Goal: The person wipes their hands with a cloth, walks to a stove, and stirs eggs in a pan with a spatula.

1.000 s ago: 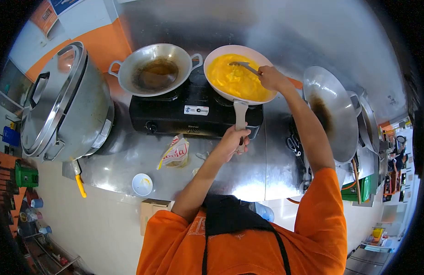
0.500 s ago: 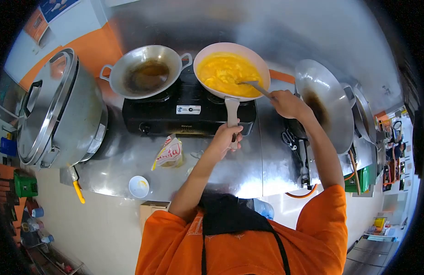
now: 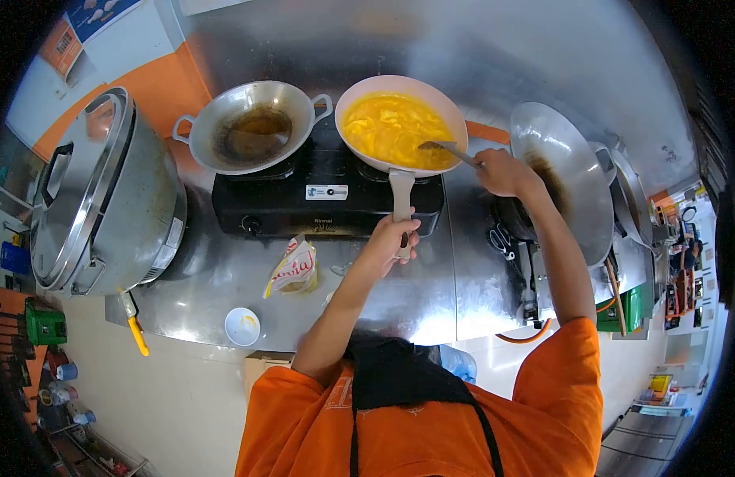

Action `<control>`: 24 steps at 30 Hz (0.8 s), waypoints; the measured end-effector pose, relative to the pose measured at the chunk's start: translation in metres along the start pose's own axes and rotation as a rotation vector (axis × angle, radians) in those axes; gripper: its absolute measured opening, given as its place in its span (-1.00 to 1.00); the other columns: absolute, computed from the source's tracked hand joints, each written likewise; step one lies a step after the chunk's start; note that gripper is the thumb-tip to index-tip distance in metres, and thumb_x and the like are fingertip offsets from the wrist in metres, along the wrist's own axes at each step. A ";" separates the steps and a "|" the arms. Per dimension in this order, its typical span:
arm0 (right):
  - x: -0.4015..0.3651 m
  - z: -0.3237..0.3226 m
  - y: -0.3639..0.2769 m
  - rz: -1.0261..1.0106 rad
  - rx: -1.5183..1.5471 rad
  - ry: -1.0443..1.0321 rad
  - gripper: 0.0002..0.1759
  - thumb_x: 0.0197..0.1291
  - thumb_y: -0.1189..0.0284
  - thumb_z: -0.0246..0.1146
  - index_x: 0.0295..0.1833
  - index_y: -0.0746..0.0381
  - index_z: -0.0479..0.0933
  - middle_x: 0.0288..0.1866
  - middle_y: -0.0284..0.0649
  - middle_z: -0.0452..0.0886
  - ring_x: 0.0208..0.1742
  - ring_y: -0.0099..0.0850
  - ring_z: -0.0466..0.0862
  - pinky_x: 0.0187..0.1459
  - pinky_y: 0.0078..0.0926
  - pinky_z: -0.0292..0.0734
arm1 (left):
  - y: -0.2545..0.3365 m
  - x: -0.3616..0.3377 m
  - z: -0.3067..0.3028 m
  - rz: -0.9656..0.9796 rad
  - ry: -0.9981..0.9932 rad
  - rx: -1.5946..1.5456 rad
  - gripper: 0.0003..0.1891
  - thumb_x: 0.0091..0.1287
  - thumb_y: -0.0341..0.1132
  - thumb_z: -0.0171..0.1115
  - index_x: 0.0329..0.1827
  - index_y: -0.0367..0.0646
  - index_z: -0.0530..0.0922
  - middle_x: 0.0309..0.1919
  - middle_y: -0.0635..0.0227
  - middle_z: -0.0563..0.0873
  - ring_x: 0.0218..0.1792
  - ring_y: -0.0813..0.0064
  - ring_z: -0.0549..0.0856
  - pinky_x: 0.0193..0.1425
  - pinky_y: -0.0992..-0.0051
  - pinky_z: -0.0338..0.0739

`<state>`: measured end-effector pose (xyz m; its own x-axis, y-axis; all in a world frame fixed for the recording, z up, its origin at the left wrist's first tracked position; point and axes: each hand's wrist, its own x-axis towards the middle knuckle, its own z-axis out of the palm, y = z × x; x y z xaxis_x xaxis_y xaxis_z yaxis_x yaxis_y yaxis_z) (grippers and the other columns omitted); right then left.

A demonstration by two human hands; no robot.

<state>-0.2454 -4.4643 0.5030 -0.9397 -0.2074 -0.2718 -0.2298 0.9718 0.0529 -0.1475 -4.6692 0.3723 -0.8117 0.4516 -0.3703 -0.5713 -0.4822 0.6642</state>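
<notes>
A pale pink frying pan (image 3: 456, 111) sits on the right side of the black two-burner gas stove (image 3: 288, 208). Soft, lumpy yellow egg (image 3: 391, 127) covers its bottom. My left hand (image 3: 389, 245) is closed around the pan's light grey handle (image 3: 401, 193). In my right hand (image 3: 506, 172) is the handle of a spatula (image 3: 451, 149), whose blade dips into the egg at the pan's right side. On the left burner stands a two-handled metal wok (image 3: 216, 111) with some dark oil in the bottom.
A large metal cooker (image 3: 129, 215) stands left. A plastic packet (image 3: 294, 269), a small white bowl (image 3: 242, 326) and a yellow-handled knife (image 3: 136, 327) lie along the counter's front. To the right are scissors (image 3: 502, 241) and a big wok (image 3: 578, 199) leaning by the wall.
The spatula's blade has shifted slightly right and down within the egg, and my right hand has moved a little right. My left hand stays on the pan handle.
</notes>
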 end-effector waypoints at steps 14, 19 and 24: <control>0.048 -0.041 -0.046 -0.128 -0.021 0.067 -0.74 0.04 0.50 0.01 -0.21 0.36 0.53 -0.29 0.13 0.60 -0.30 -0.10 0.64 -0.35 -0.27 0.52 | 0.004 -0.002 0.000 -0.014 -0.016 0.046 -0.42 0.22 -0.26 0.10 0.29 -0.15 0.13 -0.62 0.41 0.47 -0.69 0.52 0.47 -0.71 0.58 0.17; 0.082 -0.030 -0.046 -0.251 -0.078 0.164 -0.71 0.01 0.48 0.01 -0.20 0.38 0.53 -0.25 0.13 0.59 -0.20 -0.04 0.61 -0.16 -0.23 0.50 | 0.005 -0.002 0.001 -0.021 -0.010 0.049 -0.46 0.22 -0.27 0.10 0.25 -0.14 0.17 -0.62 0.41 0.47 -0.69 0.52 0.47 -0.71 0.57 0.17; 0.089 -0.027 -0.064 -0.276 0.014 0.133 -0.69 0.01 0.49 0.00 -0.14 0.37 0.52 -0.20 0.11 0.59 -0.12 -0.06 0.59 -0.05 -0.20 0.46 | 0.004 -0.001 0.000 -0.015 -0.012 0.045 -0.48 0.22 -0.27 0.10 0.23 -0.13 0.19 -0.62 0.41 0.47 -0.70 0.53 0.47 -0.71 0.56 0.18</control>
<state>-0.3208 -4.5479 0.5013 -0.8676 -0.4754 -0.1457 -0.4780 0.8782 -0.0192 -0.1490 -4.6715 0.3751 -0.8013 0.4675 -0.3733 -0.5774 -0.4412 0.6870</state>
